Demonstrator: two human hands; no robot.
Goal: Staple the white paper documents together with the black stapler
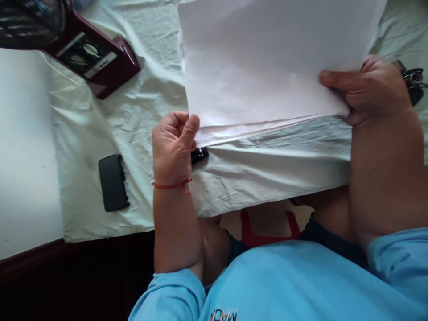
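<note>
Blue shirt (pixel 294 285), arms (pixel 177 227) outstretched, left hand (pixel 172 145) and right hand (pixel 379 91) pinching paper sheets (pixel 267 67)

Left hand (pixel 175 145) pinches a stack of white sheets (pixel 267 67) at its 8 o'clock corner; right hand (pixel 377 96) grips it at 4 o'clock, thumb on top. Edges at 6 o'clock are slightly fanned; sheet count not determinable. A red string (pixel 172 185) circles the left wrist. From the left hand: small black object (pixel 200 155), partly hidden, at 4 o'clock; black case (pixel 113 183) at 8 o'clock, maroon appliance (pixel 123 60) at 10 o'clock. All 3 rest on a wrinkled pale cloth (pixel 261 178).
</note>
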